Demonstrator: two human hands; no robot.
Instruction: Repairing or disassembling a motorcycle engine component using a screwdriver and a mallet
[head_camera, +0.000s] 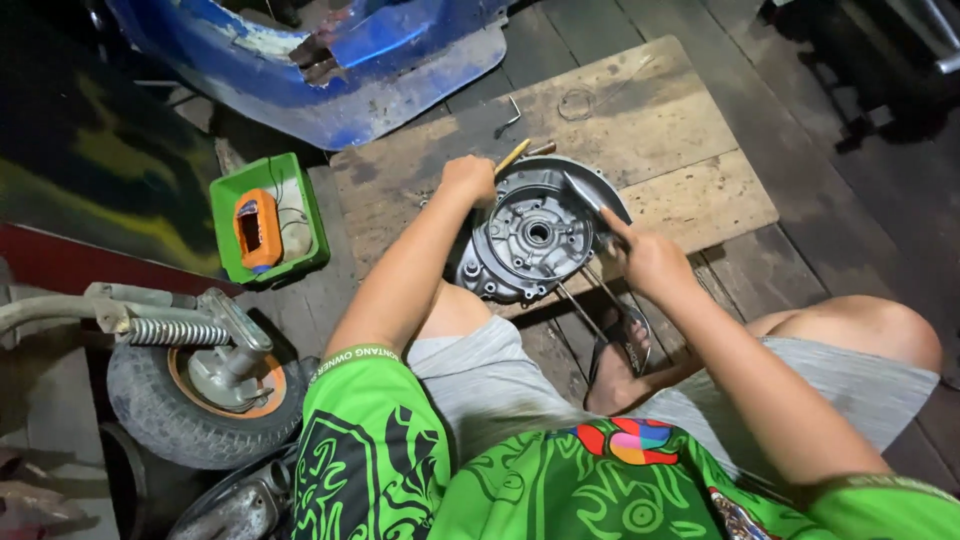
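Roughly, by size, with the plywood board as my landmark:

Floor: dark wooden plank floor (830, 180) runs under and all around the board.

Board: worn rectangular plywood board (660, 150) lies flat on the planks; everything below I place against it.

Scooter body: blue painted metal scooter shell (330, 70), chipped at its edge, sits just beyond the board's far left corner.

Wheel: small grey rubber scooter wheel with an orange hub and coil spring (190, 385) lies well to the left of the board, nearer to me.

Tub: green square plastic tub (300, 210) stands just left of the board, with an orange boxy part (258, 228) and thin wires in it.

Casing: round grey cast-metal engine cover (535, 235) rests on the board's near edge, open side up, propped above my sandalled foot (615, 365).

Left hand: my left hand (468, 180) is clenched around a wooden-handled tool (513, 155) at the casing's far left rim.

Right hand: my right hand (650, 258) pinches a slim metal blade-like tool (583, 195) whose tip lies against the casing's right rim.

Rods: two thin metal rods (585, 300) stick out from under the casing toward me, off the board's near edge.

Hook: small bent metal hook (512, 112) lies loose on the board beyond the casing.
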